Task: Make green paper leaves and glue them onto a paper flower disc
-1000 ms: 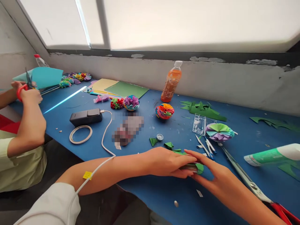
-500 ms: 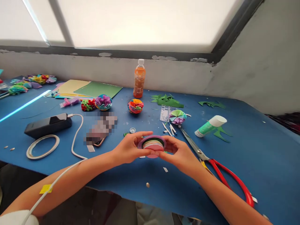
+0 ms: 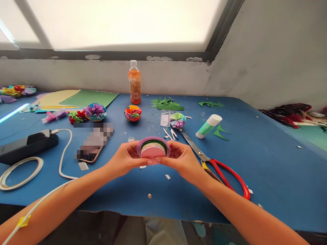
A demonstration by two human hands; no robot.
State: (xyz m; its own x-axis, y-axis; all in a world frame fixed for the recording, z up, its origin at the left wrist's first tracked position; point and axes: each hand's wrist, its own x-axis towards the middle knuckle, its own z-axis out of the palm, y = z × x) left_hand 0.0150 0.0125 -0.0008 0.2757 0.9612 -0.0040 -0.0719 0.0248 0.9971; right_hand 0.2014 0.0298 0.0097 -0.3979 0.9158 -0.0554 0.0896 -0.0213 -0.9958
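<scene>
Between both hands, just above the near part of the blue table, is a round layered paper piece [image 3: 153, 149] with a purple rim, a dark green ring and a pink face. My left hand [image 3: 129, 156] grips its left side, thumb on the pink front. On the right side my right hand [image 3: 180, 158] holds the same piece, its thumb almost touching the other thumb. The fingers behind the piece are partly hidden.
Red-handled scissors [image 3: 201, 156] and a glue stick [image 3: 208, 126] lie right. Behind are paper pompoms [image 3: 133, 113], a drink bottle [image 3: 135, 83] and green scraps [image 3: 167, 103]. A phone [image 3: 94, 146], black device [image 3: 28, 144] and tape roll [image 3: 38, 170] are left; a white cable crosses my left forearm.
The view has turned right, so things on the table appear further left. The paper piece is tilted so that more of its pink face and purple rim shows. Both hands still hold it.
</scene>
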